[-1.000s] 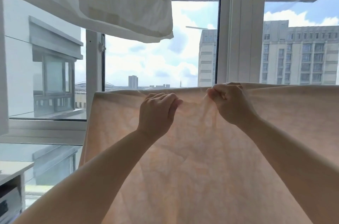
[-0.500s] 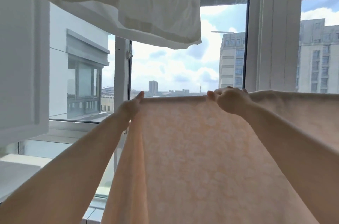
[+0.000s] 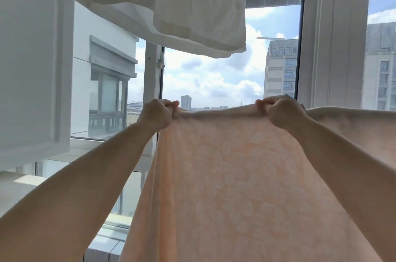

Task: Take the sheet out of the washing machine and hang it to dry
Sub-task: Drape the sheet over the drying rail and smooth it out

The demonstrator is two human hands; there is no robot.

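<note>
Sheet point(image 3: 246, 176) top edge pinched in curled left hand point(image 3: 157, 115) and right hand point(image 3: 282, 112).

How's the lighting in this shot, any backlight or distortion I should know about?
Head view: strong backlight from the window; daylight glows through the peach sheet; both hands look shaded; the wide lens bends the frame edges.

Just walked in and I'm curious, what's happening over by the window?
A person is hanging a peach patterned sheet to dry. The left hand and right hand each grip its top edge, pulled taut between them in front of the window. A white cloth hangs overhead.
</note>
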